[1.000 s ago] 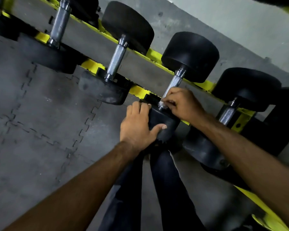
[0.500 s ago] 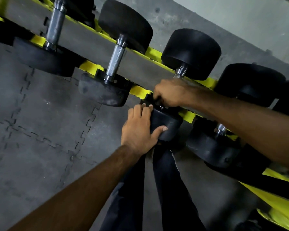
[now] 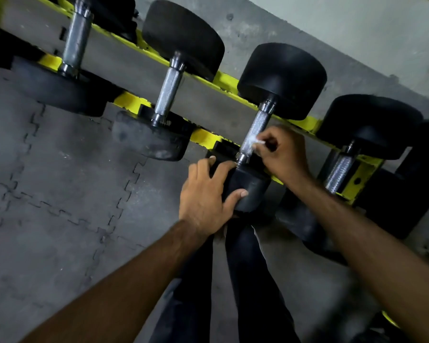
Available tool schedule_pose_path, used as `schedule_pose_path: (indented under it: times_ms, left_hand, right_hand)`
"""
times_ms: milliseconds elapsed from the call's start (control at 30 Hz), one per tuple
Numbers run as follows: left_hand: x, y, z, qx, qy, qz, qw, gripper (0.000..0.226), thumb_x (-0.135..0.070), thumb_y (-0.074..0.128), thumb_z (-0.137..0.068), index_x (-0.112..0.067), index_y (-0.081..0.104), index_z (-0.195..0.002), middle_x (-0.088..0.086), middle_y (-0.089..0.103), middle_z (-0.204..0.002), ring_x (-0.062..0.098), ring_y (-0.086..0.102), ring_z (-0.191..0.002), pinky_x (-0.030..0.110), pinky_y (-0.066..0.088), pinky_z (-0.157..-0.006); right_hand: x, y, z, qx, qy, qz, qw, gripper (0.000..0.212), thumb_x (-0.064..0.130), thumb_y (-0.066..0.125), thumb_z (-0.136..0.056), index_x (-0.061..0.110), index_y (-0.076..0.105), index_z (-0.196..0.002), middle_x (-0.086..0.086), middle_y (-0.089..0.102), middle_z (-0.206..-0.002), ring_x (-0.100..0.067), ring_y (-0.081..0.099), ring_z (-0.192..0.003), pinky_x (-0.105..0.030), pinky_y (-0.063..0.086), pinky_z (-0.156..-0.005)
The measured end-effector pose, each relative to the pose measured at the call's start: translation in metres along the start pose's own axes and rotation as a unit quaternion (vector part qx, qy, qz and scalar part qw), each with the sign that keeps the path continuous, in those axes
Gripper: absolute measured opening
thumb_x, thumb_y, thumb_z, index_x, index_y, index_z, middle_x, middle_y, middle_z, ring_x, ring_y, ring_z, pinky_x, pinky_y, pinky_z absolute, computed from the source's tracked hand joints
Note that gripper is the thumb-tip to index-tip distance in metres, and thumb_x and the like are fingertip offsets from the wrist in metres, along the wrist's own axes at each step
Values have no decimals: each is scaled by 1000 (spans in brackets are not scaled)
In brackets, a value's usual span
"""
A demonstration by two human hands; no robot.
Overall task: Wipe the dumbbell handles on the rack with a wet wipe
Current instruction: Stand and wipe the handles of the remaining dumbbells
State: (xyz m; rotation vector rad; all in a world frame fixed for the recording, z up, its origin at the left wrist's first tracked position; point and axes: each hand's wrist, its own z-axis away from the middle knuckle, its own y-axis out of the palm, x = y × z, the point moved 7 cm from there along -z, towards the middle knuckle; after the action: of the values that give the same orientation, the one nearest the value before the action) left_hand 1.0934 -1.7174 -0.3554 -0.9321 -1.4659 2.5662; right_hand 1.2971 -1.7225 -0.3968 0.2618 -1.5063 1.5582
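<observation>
rubber floor tiling (image 3: 60,194) with jigsaw seams fills the left of the view, and across it runs the yellow rack (image 3: 224,79), carrying four black dumbbells in a row. the third dumbbell (image 3: 282,80) is the one being worked on, lying across the two rails. the left grip (image 3: 203,201) is wrapped round its near head (image 3: 252,186), fingers over the top and thumb along the side, steadying it. the right grip (image 3: 282,154) pinches a small white wet wipe (image 3: 254,142) between thumb and fingertips and holds it against the lower part of the knurled handle (image 3: 259,122), just above the near collar. the upper stretch of that handle looks yet to be covered. whether the neighbouring handle (image 3: 169,85) on the left has been wiped cannot be told. the wipe is only a small wad and the knurling is coarse, so it could snag, shred or slip out of the pinch. a hard rub could also roll the dumbbell on the rails if the left grip slackens, with fingers close to the gap between head and rail. no brand, weight figure or other writing is readable on the heads or the rack.
</observation>
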Motion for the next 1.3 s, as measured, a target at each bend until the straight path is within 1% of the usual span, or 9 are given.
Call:
schedule_pose_path:
  times_ms: [100, 267, 367, 467, 667, 833, 1067, 1200, 1300]
  left_hand:
    - [0, -1, -2, 3, -2, 12, 1000, 60, -63, 62, -85, -33, 48, -134, 5, 43, -127, 24, 41, -118, 40, 52, -85]
    - [-1, -3, -2, -3, -3, 10, 1000, 58, -63, 62, -84, -32, 50, -132, 5, 44, -123, 25, 43, -116, 42, 53, -81]
    - [-1, -2, 0, -6, -4, 14, 1000, 58, -62, 62, -85, -32, 50, -133, 5, 45, -126, 25, 43, -118, 40, 52, -83]
    - [0, -2, 0, -6, -5, 19, 1000, 58, -61, 62, -85, -32, 49, -134, 5, 44, -126, 25, 42, -118, 39, 51, -82]
    - [-1, -1, 1, -7, -13, 16, 1000, 59, -61, 63, -85, -31, 50, -134, 4, 44, -128, 23, 41, -119, 40, 53, -83]
    - [-1, 0, 2, -13, -15, 14, 1000, 60, -61, 63, -85, -30, 50, -135, 4, 44, -129, 23, 41, -120, 38, 52, -85]
    - [-1, 3, 5, -28, -20, 11, 999, 58, -61, 60, -86, -29, 52, -135, 6, 46, -134, 24, 43, -122, 43, 55, -82]
    - [2, 5, 9, -39, -28, 30, 998, 59, -62, 61, -87, -26, 54, -133, 4, 45, -140, 21, 40, -126, 42, 54, -84]
    - [3, 5, 9, -38, -29, 38, 998, 57, -61, 62, -86, -24, 56, -129, 4, 46, -140, 21, 40, -127, 46, 56, -82]
  right_hand:
    - [-20, -4, 2, -105, 132, -102, 980, 16, 16, 80, -73, 20, 65, -76, 6, 68, -76, -8, 63, -68, -30, 53, -68]
    - [-40, 27, 30, 40, 283, -185, 940, 29, 8, 89, -61, 19, 65, -73, 1, 69, -69, -11, 63, -62, -31, 56, -66]
    - [-45, 17, 13, -26, 301, -277, 912, 33, -6, 82, -67, 14, 64, -85, -8, 70, -76, -17, 67, -66, -33, 60, -61]
    - [-46, 17, 4, -60, 303, -315, 898, 22, -8, 77, -73, 11, 66, -78, -8, 70, -74, -14, 66, -63, -30, 57, -61]
    - [-34, 26, 27, 82, 300, -275, 910, 23, -10, 79, -69, 10, 71, -75, -3, 72, -69, -9, 65, -61, -24, 55, -64]
    - [-45, 21, 17, -53, 328, -356, 873, 22, -12, 78, -71, 7, 68, -76, 1, 72, -65, -10, 66, -59, -24, 56, -61]
    - [-15, 17, 14, 26, 83, -114, 990, 16, 10, 85, -69, 19, 78, -80, 6, 73, -76, 1, 64, -67, -20, 50, -67]
    - [8, 6, -11, -29, -14, -20, 999, 13, 22, 75, -78, 18, 76, -90, 5, 73, -87, -10, 66, -80, -28, 52, -72]
    - [41, 19, -10, 85, -172, 129, 973, 3, 21, 72, -77, 20, 74, -79, 3, 67, -80, -23, 59, -83, -34, 49, -67]
